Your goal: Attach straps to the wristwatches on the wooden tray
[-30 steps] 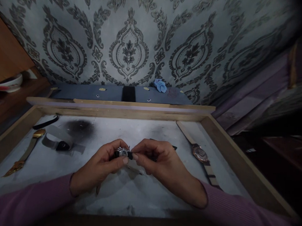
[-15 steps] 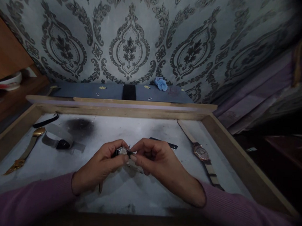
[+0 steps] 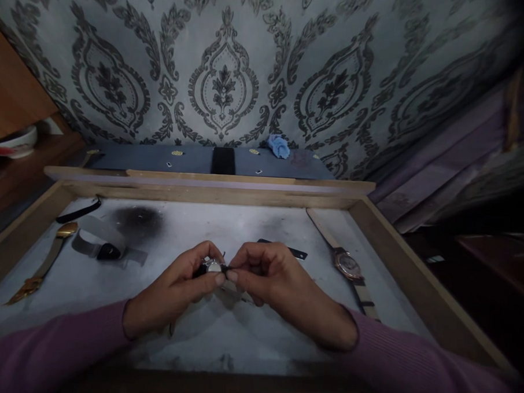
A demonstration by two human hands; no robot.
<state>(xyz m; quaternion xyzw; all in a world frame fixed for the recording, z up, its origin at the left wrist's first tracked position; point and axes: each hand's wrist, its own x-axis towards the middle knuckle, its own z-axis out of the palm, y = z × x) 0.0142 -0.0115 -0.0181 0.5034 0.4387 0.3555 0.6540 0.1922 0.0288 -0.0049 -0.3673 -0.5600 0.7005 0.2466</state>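
A small wristwatch (image 3: 214, 266) with a pale round face and dark strap is held up at the middle, over the white drawer bottom (image 3: 186, 344). My left hand (image 3: 180, 285) is closed around its case, thumb in front and forefinger behind. At the watch's right side, my right hand (image 3: 270, 278) pinches the dark strap end close to the case. The fingers hide much of the strap. Something pale lies below the hands, too dim to make out. Just behind my right hand rests a flat black piece (image 3: 300, 254), partly covered by it.
On the right lies a watch with a rose-gold case (image 3: 347, 264). Along the left are a gold watch (image 3: 66, 229), a grey-banded watch (image 3: 108, 251) and a black strap (image 3: 79, 210). A wooden rim (image 3: 210, 194) surrounds them. Beyond it sit a blue cloth (image 3: 278, 145) and a phone-like black rectangle (image 3: 223, 160).
Both hands keep their hold on the watch. The watch face has tilted slightly, and my right fingers have shifted a little at the strap.
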